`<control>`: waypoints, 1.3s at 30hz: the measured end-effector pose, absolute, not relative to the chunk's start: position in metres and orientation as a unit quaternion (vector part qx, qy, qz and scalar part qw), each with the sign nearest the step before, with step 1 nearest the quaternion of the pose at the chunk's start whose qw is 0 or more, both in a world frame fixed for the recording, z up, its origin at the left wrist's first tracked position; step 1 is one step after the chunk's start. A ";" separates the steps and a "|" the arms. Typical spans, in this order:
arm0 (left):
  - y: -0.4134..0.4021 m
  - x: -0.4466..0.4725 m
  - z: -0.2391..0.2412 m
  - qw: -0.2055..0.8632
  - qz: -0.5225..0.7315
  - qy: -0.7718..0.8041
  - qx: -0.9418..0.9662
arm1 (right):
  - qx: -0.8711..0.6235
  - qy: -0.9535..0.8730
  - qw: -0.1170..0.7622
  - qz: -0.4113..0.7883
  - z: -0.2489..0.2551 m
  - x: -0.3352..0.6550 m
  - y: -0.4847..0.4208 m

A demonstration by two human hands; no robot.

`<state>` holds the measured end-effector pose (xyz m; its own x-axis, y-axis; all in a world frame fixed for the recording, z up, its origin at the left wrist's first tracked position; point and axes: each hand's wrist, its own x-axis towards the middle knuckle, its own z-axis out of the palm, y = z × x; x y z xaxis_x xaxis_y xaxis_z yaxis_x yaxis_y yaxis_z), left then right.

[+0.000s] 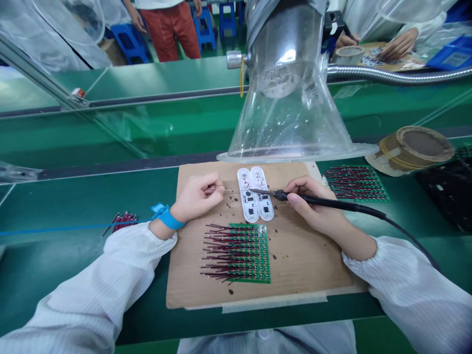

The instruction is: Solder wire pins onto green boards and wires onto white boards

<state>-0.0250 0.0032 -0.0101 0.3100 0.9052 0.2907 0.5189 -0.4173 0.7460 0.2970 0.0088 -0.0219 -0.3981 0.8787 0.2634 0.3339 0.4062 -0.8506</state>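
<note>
Two white oblong circuit boards (248, 206) lie side by side on a cardboard sheet (302, 265), with small dark parts and thin red wires on them. My right hand (313, 204) is closed around a soldering iron (280, 195), its tip over the upper middle of the boards. To their left, my left hand (202, 195) pinches thin solder wire (228, 190), which points at the iron's tip. Whether wire and tip touch is too fine to tell. Below the boards lies a green circuit panel (262, 255) with rows of dark red wires sticking out leftward.
A clear fume hood (291, 123) hangs just above and behind the boards. Another wired green panel (357, 183) and a cardboard-and-tape roll (413, 147) sit at the right. Dark red wires (123, 221) lie left. Across the bench, a co-worker's hand (400, 45) and a standing person (169, 24) show.
</note>
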 end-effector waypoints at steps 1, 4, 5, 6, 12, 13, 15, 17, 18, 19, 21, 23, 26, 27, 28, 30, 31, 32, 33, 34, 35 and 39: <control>0.003 -0.025 -0.010 0.270 0.359 0.466 0.762 | -0.404 -0.750 0.373 0.368 -0.021 0.297 0.008; 0.002 -0.027 -0.011 0.255 0.378 0.469 0.756 | -0.416 -0.731 0.401 0.364 -0.020 0.297 0.007; 0.002 -0.027 -0.011 0.251 0.384 0.470 0.754 | -0.420 -0.721 0.416 0.361 -0.019 0.297 0.006; 0.002 -0.027 -0.011 0.249 0.388 0.471 0.752 | -0.425 -0.714 0.428 0.357 -0.019 0.296 0.006; 0.003 -0.027 -0.011 0.254 0.377 0.473 0.754 | -0.416 -0.721 0.405 0.378 -0.018 0.291 0.005; 0.003 -0.027 -0.011 0.252 0.377 0.473 0.755 | -0.413 -0.726 0.400 0.378 -0.019 0.290 0.004; 0.003 -0.026 -0.012 0.251 0.378 0.471 0.757 | -0.408 -0.736 0.393 0.371 -0.019 0.288 0.004; 0.003 -0.026 -0.012 0.251 0.377 0.468 0.759 | -0.407 -0.741 0.387 0.369 -0.018 0.288 0.004; 0.003 -0.026 -0.012 0.252 0.375 0.469 0.759 | -0.407 -0.742 0.383 0.370 -0.018 0.288 0.005; 0.003 -0.026 -0.012 0.253 0.374 0.470 0.759 | -0.407 -0.745 0.379 0.369 -0.018 0.288 0.005; 0.003 -0.026 -0.012 0.255 0.370 0.472 0.758 | -0.409 -0.752 0.370 0.361 -0.018 0.288 0.006; 0.004 -0.026 -0.012 0.254 0.368 0.470 0.761 | -0.410 -0.762 0.361 0.348 -0.017 0.288 0.007; 0.004 -0.025 -0.012 0.251 0.367 0.467 0.764 | -0.411 -0.767 0.353 0.343 -0.017 0.288 0.007; 0.005 -0.025 -0.011 0.251 0.366 0.468 0.764 | -0.411 -0.767 0.353 0.345 -0.017 0.289 0.007; 0.005 -0.025 -0.011 0.251 0.365 0.469 0.765 | -0.412 -0.765 0.353 0.346 -0.016 0.289 0.007; 0.004 -0.025 -0.011 0.252 0.362 0.470 0.765 | -0.414 -0.765 0.351 0.346 -0.016 0.288 0.007; 0.004 -0.025 -0.011 0.253 0.362 0.469 0.765 | -0.415 -0.765 0.350 0.346 -0.016 0.288 0.007; 0.004 -0.025 -0.011 0.253 0.363 0.468 0.765 | -0.415 -0.765 0.349 0.346 -0.016 0.288 0.006; 0.004 -0.024 -0.011 0.253 0.365 0.468 0.764 | -0.414 -0.766 0.349 0.347 -0.016 0.288 0.006; 0.003 -0.024 -0.010 0.252 0.367 0.468 0.763 | -0.412 -0.766 0.349 0.348 -0.016 0.288 0.006; 0.003 -0.024 -0.010 0.252 0.369 0.468 0.763 | -0.410 -0.766 0.350 0.349 -0.016 0.288 0.006; 0.003 -0.024 -0.010 0.255 0.369 0.467 0.763 | -0.403 -0.770 0.349 0.352 -0.015 0.287 0.005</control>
<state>-0.0243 0.0033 -0.0096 0.2927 0.8994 0.3247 0.5236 -0.4349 0.7326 0.2873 0.0052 -0.0145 -0.4318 0.8654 0.2543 0.3745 0.4284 -0.8223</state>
